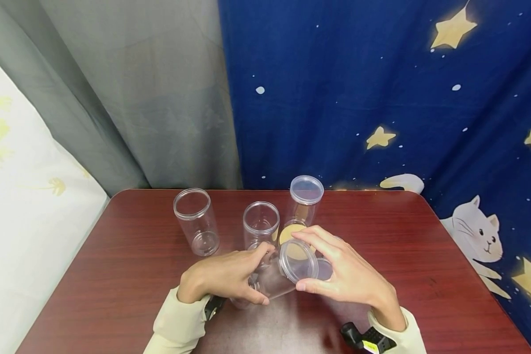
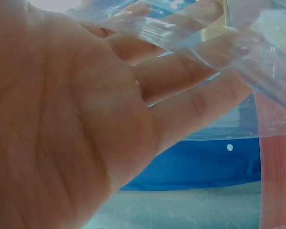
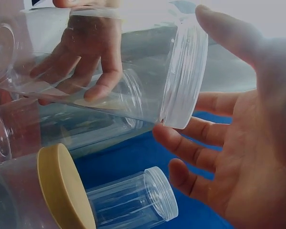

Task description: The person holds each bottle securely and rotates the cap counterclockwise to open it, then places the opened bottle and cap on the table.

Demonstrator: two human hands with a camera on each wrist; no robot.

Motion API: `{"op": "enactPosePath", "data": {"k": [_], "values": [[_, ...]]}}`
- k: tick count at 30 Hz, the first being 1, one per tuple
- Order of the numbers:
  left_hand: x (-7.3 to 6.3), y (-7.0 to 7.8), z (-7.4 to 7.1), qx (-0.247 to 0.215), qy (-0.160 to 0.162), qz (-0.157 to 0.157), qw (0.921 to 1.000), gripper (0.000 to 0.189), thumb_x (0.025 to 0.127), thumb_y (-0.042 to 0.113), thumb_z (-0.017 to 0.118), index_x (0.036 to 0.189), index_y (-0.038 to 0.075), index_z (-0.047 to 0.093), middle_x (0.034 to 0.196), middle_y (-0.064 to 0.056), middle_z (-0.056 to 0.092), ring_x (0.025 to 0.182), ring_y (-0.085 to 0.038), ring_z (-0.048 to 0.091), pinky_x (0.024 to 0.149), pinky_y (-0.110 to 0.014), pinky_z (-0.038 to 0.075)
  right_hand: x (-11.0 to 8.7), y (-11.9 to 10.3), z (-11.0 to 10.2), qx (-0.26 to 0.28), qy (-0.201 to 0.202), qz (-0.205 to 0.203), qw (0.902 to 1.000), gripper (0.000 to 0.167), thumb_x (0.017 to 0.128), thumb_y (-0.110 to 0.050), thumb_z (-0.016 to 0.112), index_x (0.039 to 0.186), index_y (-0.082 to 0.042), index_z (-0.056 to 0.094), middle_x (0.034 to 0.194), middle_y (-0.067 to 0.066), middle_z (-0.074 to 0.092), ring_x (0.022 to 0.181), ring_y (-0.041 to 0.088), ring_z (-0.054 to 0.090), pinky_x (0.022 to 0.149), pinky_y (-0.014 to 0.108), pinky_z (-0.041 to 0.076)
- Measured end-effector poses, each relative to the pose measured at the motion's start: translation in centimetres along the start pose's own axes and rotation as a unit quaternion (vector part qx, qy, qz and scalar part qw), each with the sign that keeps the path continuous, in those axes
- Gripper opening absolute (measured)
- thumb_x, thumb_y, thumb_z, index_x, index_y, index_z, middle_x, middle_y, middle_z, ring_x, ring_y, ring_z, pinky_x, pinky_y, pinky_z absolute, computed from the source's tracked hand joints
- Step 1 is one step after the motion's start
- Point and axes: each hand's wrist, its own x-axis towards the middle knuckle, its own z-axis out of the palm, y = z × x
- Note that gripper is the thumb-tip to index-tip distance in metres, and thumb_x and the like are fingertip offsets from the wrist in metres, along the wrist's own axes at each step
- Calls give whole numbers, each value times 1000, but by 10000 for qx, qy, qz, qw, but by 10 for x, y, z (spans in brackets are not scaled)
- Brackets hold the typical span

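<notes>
A clear plastic jar point(image 1: 272, 278) lies tilted above the table, its translucent lid point(image 1: 298, 260) facing right. My left hand point(image 1: 225, 275) holds the jar's body, thumb on the near side; in the left wrist view its fingers point(image 2: 195, 102) spread along the clear wall. At the lid end, my right hand point(image 1: 347, 270) pinches the rim between thumb and fingertips. The right wrist view shows this lid point(image 3: 183, 71) sitting on the jar's mouth. Just behind the hands stands a jar with a yellow lid point(image 1: 292, 233), partly hidden.
Beyond the hands stand a clear jar point(image 1: 261, 221) without a lid and another with a translucent lid point(image 1: 307, 189). A further open jar point(image 1: 196, 223) is at the left. Near my right fingers shows a translucent round lid point(image 1: 323, 269), partly covered. Curtains back the dark red table point(image 1: 137, 275).
</notes>
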Motion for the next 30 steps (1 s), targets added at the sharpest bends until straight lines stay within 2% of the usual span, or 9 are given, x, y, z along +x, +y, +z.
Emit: {"op": "enactPosePath", "data": {"k": [8, 16, 19, 24, 30], "values": [[0, 0, 0, 40, -16, 1, 10000, 84, 77, 49, 81, 140, 14, 37, 123, -2, 63, 110, -12, 61, 95, -30, 49, -2, -1, -2, 84, -154, 25, 9998, 73, 82, -45, 78, 145, -25, 46, 143, -9, 48, 124, 8, 51, 100, 39, 46], [0, -2, 0, -82, -49, 18, 10000, 85, 77, 49, 81, 141, 13, 36, 123, -4, 63, 110, -13, 61, 95, -29, 49, -3, -1, -3, -10, -179, -17, 9998, 72, 83, -41, 78, 145, -24, 46, 147, -7, 47, 134, 11, 44, 101, 49, 42], [-1, -3, 0, -84, -41, 14, 10000, 85, 77, 48, 81, 140, 13, 36, 123, -5, 63, 109, -13, 61, 95, -29, 49, -3, -1, -3, -7, -159, -177, 9997, 72, 82, -39, 79, 145, -22, 47, 147, -7, 47, 136, 13, 43, 102, 49, 42], [-2, -3, -1, -83, 0, 2, 10000, 84, 77, 47, 82, 140, 13, 37, 120, -3, 63, 104, -8, 60, 93, -28, 49, -2, -1, -3, 86, -86, -492, 9987, 75, 81, -33, 79, 147, -22, 45, 148, -9, 46, 138, 13, 42, 104, 42, 40], [-2, -3, -1, -89, 0, -20, 10000, 86, 76, 48, 82, 141, 12, 37, 123, -4, 63, 109, -9, 60, 95, -30, 49, 0, -1, -3, 359, -54, -822, 9960, 75, 83, -26, 77, 149, -18, 41, 150, -3, 45, 138, 17, 42, 112, 26, 32]]}}
